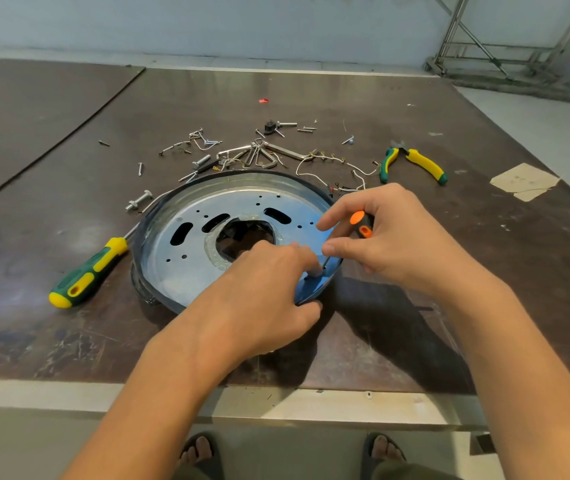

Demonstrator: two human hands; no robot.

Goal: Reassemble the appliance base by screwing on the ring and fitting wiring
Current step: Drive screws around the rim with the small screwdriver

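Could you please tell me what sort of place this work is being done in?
Most likely a repair workshop: a scuffed worktable strewn with loose screws, pliers and a green-and-yellow screwdriver lying beside the opened appliance base, and a bare metal frame by the wall behind.

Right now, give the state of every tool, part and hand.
appliance base: flat on table, rim gripped by left hand
orange screwdriver: gripped by right hand, tip inside rim
green-yellow screwdriver: lying loose
pliers: lying loose
screws: scattered behind base
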